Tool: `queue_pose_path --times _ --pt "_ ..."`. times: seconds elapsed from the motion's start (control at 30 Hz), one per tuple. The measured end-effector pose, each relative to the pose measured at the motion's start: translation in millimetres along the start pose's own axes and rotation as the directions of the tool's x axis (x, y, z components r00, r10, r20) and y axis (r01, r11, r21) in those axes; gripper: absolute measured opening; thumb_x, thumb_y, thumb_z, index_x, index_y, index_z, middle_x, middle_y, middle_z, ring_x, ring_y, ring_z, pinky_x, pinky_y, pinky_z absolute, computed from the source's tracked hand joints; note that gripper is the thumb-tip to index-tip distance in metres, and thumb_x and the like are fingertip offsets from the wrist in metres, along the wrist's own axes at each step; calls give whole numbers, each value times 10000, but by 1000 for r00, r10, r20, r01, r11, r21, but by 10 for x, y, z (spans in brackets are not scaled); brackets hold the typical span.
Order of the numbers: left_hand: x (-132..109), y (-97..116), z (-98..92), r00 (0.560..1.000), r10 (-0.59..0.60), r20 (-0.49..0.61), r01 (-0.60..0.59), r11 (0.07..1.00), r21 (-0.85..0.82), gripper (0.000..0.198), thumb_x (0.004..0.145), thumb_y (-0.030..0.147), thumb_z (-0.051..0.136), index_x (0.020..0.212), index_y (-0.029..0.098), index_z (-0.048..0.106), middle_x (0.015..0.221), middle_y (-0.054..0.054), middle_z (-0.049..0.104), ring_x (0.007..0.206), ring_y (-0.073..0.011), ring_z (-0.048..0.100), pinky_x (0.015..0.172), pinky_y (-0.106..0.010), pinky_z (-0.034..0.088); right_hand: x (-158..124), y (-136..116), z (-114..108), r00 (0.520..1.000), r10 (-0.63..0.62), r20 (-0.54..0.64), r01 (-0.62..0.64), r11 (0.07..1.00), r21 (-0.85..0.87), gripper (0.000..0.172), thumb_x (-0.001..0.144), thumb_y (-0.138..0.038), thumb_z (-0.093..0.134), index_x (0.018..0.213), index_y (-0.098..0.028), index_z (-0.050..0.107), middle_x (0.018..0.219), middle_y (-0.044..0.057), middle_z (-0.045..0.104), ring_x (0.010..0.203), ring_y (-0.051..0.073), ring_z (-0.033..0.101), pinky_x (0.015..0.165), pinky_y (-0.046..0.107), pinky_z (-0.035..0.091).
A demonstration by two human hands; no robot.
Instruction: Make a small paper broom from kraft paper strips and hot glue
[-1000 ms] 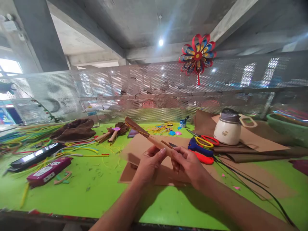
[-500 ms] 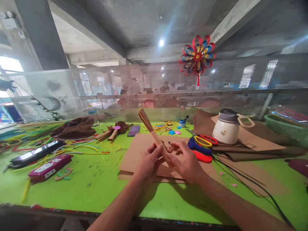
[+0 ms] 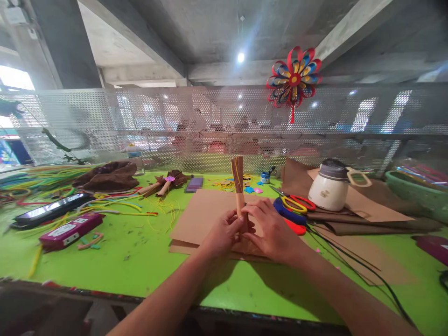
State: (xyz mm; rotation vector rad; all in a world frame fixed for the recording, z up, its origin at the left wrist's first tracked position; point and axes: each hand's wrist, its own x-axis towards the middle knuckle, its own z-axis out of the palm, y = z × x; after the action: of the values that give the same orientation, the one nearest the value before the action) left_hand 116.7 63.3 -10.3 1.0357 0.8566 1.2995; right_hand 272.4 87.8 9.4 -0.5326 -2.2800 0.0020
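A narrow brown paper roll (image 3: 237, 175) stands almost upright above the brown paper sheets (image 3: 199, 214), with thin yellow string along its darker upper part. Fingers and thumb of my left hand (image 3: 226, 233) are closed round its lower part. My right hand (image 3: 271, 231) is at the roll's right side, its thumb and fingers curled against the lower end, which is partly hidden. Scissors with red and yellow handles (image 3: 297, 204) lie just to the right of my right hand.
Further right are a white jug (image 3: 329, 189), dark brown paper (image 3: 381, 224), a green basket (image 3: 416, 191) and a black cable (image 3: 371, 273). On the left lie a purple power strip (image 3: 72, 230), a phone (image 3: 54, 209) and brown paper bundles (image 3: 166, 183).
The roll has swung from leaning left to nearly upright. My right hand's fingers have come round nearer to its side, and the view has shifted slightly.
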Motion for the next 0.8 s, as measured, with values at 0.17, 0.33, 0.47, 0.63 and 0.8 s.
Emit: queue_pose_path --times 0.17,0.33,0.47,0.63,0.8 --pt "-12 1 13 1000 -9 10 8 1000 28 369 691 456 729 892 165 627 826 -56 656 772 -159 611 663 -245 447 15 -8 15 1000 13 -2 -13 1000 12 299 770 -124 615 1034 -205 500 1042 85 564 998 266 479 846 438 439" --pt "-9 -25 22 999 34 -9 -33 998 59 354 692 439 726 857 146 617 765 -54 651 695 -149 592 612 -237 415 4 -4 57 998 49 -27 -47 997 60 309 762 -137 624 1034 -205 493 1021 89 543 981 268 479 818 431 446" --pt "-10 -52 48 994 99 -49 -94 992 85 308 716 405 710 840 148 595 725 -37 640 676 -141 583 604 -231 409 -5 -10 89 996 74 -42 -70 994 83 346 747 -122 624 1050 -196 473 1016 92 536 977 268 469 824 429 437" --pt "-19 -56 72 990 129 -52 -125 989 80 296 704 401 717 783 146 589 696 -36 629 649 -139 573 595 -231 416 4 -29 101 996 77 -53 -74 995 68 324 718 -99 618 1000 -199 494 972 83 544 936 264 480 792 413 435" --pt "5 -84 48 991 131 -37 -128 989 73 303 685 402 730 763 140 600 676 -36 618 626 -136 558 589 -237 414 7 -27 108 995 85 -48 -82 995 56 318 700 -97 620 979 -201 507 956 78 549 916 260 486 771 403 439"
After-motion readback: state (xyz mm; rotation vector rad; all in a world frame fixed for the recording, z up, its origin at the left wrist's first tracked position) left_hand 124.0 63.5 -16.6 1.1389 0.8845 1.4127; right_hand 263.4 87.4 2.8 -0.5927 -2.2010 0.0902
